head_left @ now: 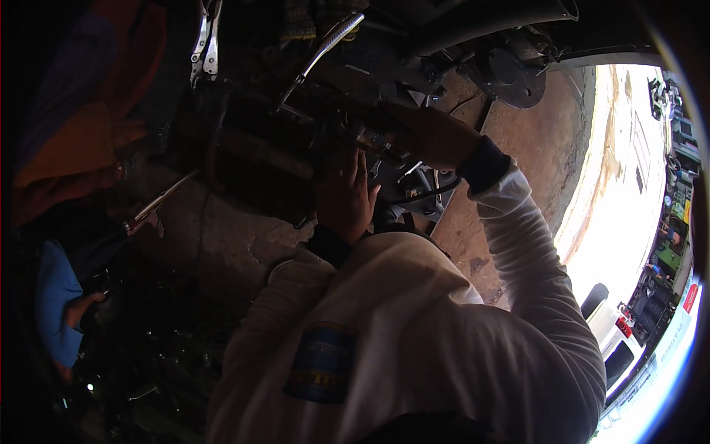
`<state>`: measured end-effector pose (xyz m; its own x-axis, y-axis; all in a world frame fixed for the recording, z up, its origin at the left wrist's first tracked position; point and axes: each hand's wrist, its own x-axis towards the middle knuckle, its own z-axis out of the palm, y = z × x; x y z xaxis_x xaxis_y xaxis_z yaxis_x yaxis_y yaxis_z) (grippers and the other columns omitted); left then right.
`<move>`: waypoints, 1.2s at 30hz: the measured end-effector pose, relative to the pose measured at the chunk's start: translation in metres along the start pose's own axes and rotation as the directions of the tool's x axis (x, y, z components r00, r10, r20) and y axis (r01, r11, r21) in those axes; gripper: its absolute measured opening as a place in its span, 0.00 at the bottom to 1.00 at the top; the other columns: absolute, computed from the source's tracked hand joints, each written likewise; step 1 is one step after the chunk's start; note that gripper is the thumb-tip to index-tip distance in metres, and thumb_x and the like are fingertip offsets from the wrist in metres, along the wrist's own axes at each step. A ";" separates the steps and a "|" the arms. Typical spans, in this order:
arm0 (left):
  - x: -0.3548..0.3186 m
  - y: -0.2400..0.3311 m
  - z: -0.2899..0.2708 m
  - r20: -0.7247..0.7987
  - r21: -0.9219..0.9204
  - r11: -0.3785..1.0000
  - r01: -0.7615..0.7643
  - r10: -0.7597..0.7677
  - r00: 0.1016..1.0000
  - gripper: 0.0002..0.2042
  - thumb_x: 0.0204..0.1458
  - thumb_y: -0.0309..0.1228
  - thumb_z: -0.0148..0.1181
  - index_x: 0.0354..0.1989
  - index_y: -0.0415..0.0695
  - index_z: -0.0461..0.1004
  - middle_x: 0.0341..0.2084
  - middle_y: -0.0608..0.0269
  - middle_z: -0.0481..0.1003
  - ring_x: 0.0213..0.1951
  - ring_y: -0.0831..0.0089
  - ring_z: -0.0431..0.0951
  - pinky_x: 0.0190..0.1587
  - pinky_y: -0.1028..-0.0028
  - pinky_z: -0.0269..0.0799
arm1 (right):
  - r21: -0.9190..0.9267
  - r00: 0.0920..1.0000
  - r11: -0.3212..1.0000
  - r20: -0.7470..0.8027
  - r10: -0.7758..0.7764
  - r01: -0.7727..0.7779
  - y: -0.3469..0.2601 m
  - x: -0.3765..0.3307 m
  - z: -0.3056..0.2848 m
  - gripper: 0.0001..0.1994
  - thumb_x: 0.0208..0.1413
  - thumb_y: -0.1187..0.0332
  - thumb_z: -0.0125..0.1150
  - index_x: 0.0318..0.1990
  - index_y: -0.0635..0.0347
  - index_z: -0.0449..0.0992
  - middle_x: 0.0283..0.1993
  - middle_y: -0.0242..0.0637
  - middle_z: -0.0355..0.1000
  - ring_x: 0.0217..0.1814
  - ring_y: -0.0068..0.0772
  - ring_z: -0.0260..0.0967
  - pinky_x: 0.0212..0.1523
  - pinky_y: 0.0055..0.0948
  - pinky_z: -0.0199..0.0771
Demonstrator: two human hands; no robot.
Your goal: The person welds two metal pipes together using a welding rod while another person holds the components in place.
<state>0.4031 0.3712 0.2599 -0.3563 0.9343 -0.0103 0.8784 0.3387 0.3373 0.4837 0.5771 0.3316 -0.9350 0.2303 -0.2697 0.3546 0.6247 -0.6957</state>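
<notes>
My left hand point(349, 194) lies with its fingers stretched out against a dark metal assembly point(259, 155) in front of me. Just to its right, my right hand point(436, 135) is closed at a dark part with a metal end point(364, 137). Shadow hides what kind of thing it is. Beyond both hands, a shiny long-handled tool with a textured grip point(329, 46) slants up from the assembly. Locking pliers point(205, 48) stand at the far left of it.
On the left, a person in blue point(58, 300) is near orange cloth point(81, 148) and a thin metal rod point(166, 200). A dark pipe point(495, 26) and a round plate point(518, 79) are at the far right. Brown floor point(532, 133) leads to a bright area with a white vehicle point(617, 348).
</notes>
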 end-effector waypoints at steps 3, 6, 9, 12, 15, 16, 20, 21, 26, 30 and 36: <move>-0.001 0.001 0.003 -0.029 0.065 0.998 0.025 -0.023 0.999 0.36 0.47 0.45 0.64 0.65 0.46 0.59 0.66 0.71 0.55 0.46 0.63 0.71 0.44 0.61 0.68 | 0.009 0.999 1.000 -0.024 -0.022 0.022 0.007 -0.001 0.005 0.25 0.63 0.56 0.49 0.64 0.60 0.60 0.38 0.50 0.76 0.36 0.45 0.77 0.39 0.38 0.75; 0.000 0.002 0.000 -0.015 0.027 1.000 -0.001 0.001 1.000 0.37 0.47 0.41 0.65 0.65 0.40 0.58 0.64 0.57 0.58 0.48 0.55 0.71 0.48 0.59 0.68 | 0.024 1.000 1.000 -0.012 -0.013 0.013 0.001 -0.001 0.000 0.26 0.63 0.55 0.49 0.64 0.60 0.59 0.40 0.51 0.76 0.38 0.45 0.77 0.40 0.38 0.75; 0.001 0.001 -0.002 0.015 0.014 1.000 0.001 -0.001 1.000 0.37 0.47 0.41 0.65 0.64 0.40 0.58 0.64 0.57 0.58 0.47 0.55 0.71 0.48 0.59 0.68 | 0.042 0.998 0.998 0.038 0.048 -0.049 -0.006 -0.001 -0.004 0.27 0.63 0.54 0.49 0.64 0.60 0.59 0.41 0.52 0.76 0.41 0.46 0.77 0.42 0.38 0.75; 0.001 0.001 -0.003 0.009 -0.004 1.000 -0.007 0.007 1.000 0.37 0.47 0.41 0.65 0.64 0.39 0.59 0.64 0.56 0.58 0.48 0.55 0.71 0.48 0.60 0.68 | 0.028 0.999 0.999 0.024 0.043 -0.043 0.000 -0.001 0.000 0.27 0.63 0.54 0.49 0.65 0.59 0.59 0.42 0.52 0.76 0.42 0.47 0.77 0.43 0.38 0.75; 0.000 -0.001 -0.001 0.007 0.003 1.000 -0.018 0.018 1.000 0.36 0.47 0.40 0.65 0.63 0.38 0.59 0.64 0.56 0.58 0.48 0.55 0.71 0.49 0.60 0.68 | 0.013 1.000 1.000 0.008 0.022 -0.022 0.002 -0.001 0.002 0.27 0.63 0.54 0.50 0.64 0.59 0.60 0.43 0.52 0.76 0.43 0.47 0.77 0.43 0.38 0.75; 0.000 -0.002 0.000 0.007 0.004 1.000 -0.019 0.019 1.000 0.36 0.47 0.40 0.65 0.63 0.38 0.59 0.64 0.56 0.58 0.48 0.55 0.71 0.49 0.60 0.68 | 0.011 1.000 1.000 0.012 0.018 -0.018 0.002 0.000 0.002 0.26 0.63 0.54 0.50 0.63 0.60 0.61 0.43 0.51 0.76 0.43 0.47 0.77 0.42 0.38 0.76; 0.001 0.000 0.001 0.019 0.070 0.997 0.014 -0.016 1.000 0.35 0.49 0.46 0.62 0.65 0.45 0.59 0.67 0.71 0.54 0.43 0.65 0.72 0.41 0.63 0.70 | -0.032 0.999 0.998 0.012 0.051 -0.051 0.009 0.001 0.006 0.25 0.63 0.56 0.51 0.62 0.59 0.62 0.42 0.50 0.76 0.43 0.46 0.77 0.42 0.37 0.76; 0.001 0.000 0.001 0.027 0.072 0.997 0.014 -0.016 1.000 0.35 0.49 0.46 0.62 0.65 0.45 0.59 0.67 0.71 0.54 0.43 0.65 0.72 0.41 0.63 0.70 | -0.128 0.998 0.990 -0.030 -0.063 0.058 0.020 0.002 0.012 0.24 0.62 0.57 0.51 0.62 0.60 0.62 0.41 0.50 0.76 0.40 0.44 0.77 0.39 0.35 0.77; 0.001 0.000 -0.003 0.007 0.046 0.999 -0.007 0.006 1.000 0.36 0.48 0.43 0.64 0.64 0.41 0.59 0.66 0.64 0.56 0.47 0.60 0.72 0.45 0.62 0.70 | -0.077 0.997 0.997 -0.069 -0.033 0.028 0.009 0.000 0.009 0.25 0.62 0.58 0.54 0.62 0.60 0.62 0.38 0.48 0.76 0.31 0.40 0.77 0.32 0.31 0.78; 0.001 0.002 -0.004 0.027 -0.003 1.000 0.013 -0.013 1.000 0.38 0.46 0.40 0.66 0.64 0.39 0.57 0.65 0.56 0.58 0.50 0.55 0.72 0.49 0.61 0.69 | -0.089 0.989 0.992 -0.109 -0.101 0.092 0.019 0.001 0.014 0.25 0.62 0.57 0.53 0.62 0.60 0.62 0.35 0.47 0.76 0.28 0.39 0.77 0.28 0.31 0.76; 0.001 0.004 -0.005 0.046 0.007 0.999 0.035 -0.036 0.998 0.39 0.45 0.40 0.66 0.65 0.40 0.56 0.65 0.59 0.57 0.50 0.56 0.71 0.50 0.61 0.69 | -0.014 0.995 0.998 -0.076 -0.059 0.058 0.013 0.000 0.008 0.25 0.63 0.57 0.52 0.63 0.59 0.61 0.32 0.49 0.76 0.27 0.40 0.77 0.29 0.34 0.76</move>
<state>0.4043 0.3728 0.2660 -0.3725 0.9257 -0.0658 0.8673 0.3724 0.3304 0.4888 0.5792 0.3167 -0.9522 0.2493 -0.1763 0.2993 0.6478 -0.7005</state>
